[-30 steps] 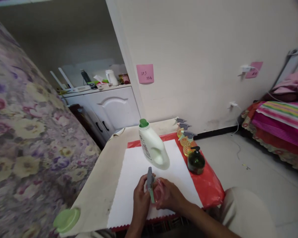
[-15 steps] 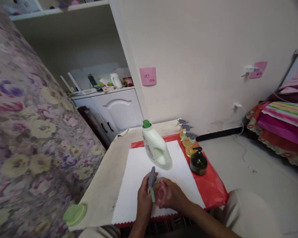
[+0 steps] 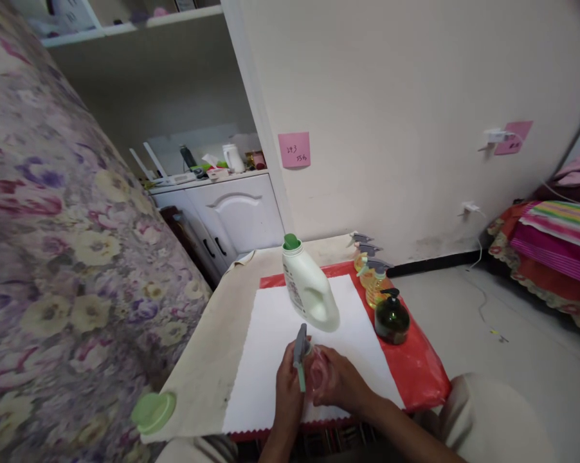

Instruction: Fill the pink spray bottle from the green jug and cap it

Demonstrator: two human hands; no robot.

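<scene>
Between my hands, over the near part of a white sheet, is a clear pinkish spray bottle with a grey and green trigger head. My right hand is wrapped round the bottle's body. My left hand closes round the trigger head at the neck. Just beyond stands a pale green detergent jug, its mouth uncapped with a green spout inside. To the right are several spray bottles of yellow liquid in a row, and a dark green pump bottle.
Red plastic lies under the sheet on a beige-covered table. A light green cap sits at the table's near left corner. A floral curtain hangs on the left; a white cabinet stands behind. A bed is at right.
The whole view has shifted slightly, so everything appears a little farther right. Both hands keep their hold on the spray bottle, with hardly any change in its pose.
</scene>
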